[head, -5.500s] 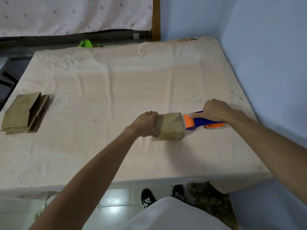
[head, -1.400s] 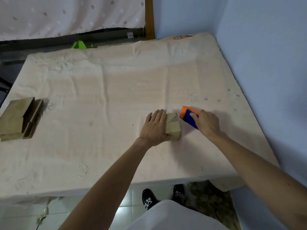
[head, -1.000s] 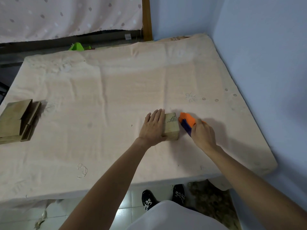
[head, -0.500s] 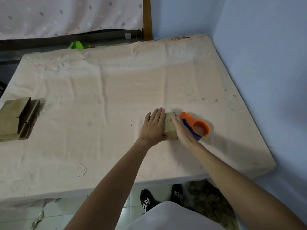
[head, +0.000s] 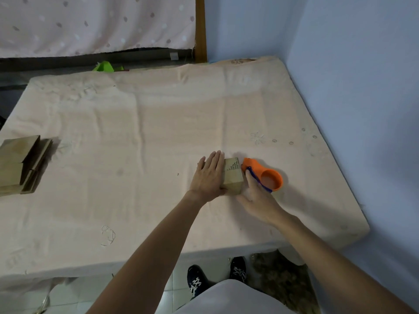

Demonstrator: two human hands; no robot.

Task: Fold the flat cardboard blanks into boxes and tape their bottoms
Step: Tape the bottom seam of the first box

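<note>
The small cardboard box (head: 232, 177) sits right of the middle of the mattress (head: 158, 123), nearer its near edge than its far one. The left hand (head: 209, 175) lies flat over the box's top and left side, fingers straight and together. The right hand (head: 258, 200) comes in on the other side, its fingers stretched out along the box's right face and wrapped round nothing. The orange tape dispenser (head: 254, 166) lies just beside them, nose toward the box's far right corner.

Here's the danger: the surface is soft, so a hard squeeze from both palms may sink the box and skew or dent its walls. A careless sweep of the right hand could knock the dispenser away. The tape itself can't be made out, so a lifted end may go unnoticed. The flat blanks (head: 18, 164) wait at the left edge, well apart.
</note>
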